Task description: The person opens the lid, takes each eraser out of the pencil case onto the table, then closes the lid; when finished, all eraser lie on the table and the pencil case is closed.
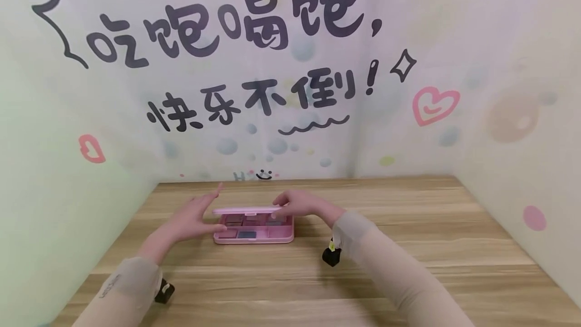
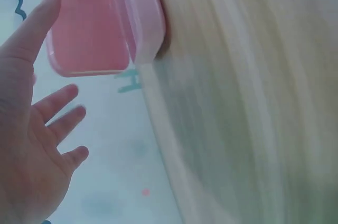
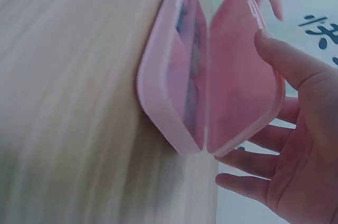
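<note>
A flat pink case (image 1: 281, 240) lies on the wooden table with its hinged lid (image 3: 237, 76) tilted partly up. Inside it are several compartments, some with dark or reddish pieces (image 1: 247, 234) too small to make out. My right hand (image 1: 303, 203) grips the lid at its right end, thumb at the free edge and fingers behind. At the case's left end is my left hand (image 1: 190, 222), its fingers spread and nothing in its grasp. In the left wrist view, the left thumb (image 2: 39, 20) overlaps the raised lid, and the other fingers extend past its end.
The wooden table (image 1: 386, 286) ends at a pale printed backdrop (image 1: 317, 155) with dark lettering behind the case. Similar pale walls stand left and right. A small black device (image 1: 332, 256) sits at the right wrist, another (image 1: 165, 291) at the left.
</note>
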{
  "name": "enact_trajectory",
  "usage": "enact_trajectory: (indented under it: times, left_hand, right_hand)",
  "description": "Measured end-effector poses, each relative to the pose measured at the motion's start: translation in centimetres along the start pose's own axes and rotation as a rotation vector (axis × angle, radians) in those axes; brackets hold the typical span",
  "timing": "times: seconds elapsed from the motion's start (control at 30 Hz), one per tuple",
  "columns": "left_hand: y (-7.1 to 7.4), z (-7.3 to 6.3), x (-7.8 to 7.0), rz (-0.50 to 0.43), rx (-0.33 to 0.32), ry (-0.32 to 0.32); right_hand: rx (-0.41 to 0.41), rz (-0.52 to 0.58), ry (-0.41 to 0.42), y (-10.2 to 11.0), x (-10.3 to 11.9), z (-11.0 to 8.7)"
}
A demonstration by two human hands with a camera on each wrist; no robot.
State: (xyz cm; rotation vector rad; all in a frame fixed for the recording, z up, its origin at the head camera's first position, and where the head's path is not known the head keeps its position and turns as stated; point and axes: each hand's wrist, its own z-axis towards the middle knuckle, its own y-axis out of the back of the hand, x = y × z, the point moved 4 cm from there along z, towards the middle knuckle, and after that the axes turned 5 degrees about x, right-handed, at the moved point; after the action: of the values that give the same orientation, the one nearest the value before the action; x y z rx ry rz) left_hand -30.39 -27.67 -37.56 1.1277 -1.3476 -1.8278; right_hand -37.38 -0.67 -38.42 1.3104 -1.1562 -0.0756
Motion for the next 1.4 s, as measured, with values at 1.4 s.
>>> enact_trajectory:
  times: [1.4]
  left_hand:
    - [-4.7,2.3,2.6,-0.321,0.203,0.163]
  right_hand:
    - [-0.207,0.475,0.075,-3.6,-5.9,-1.2]
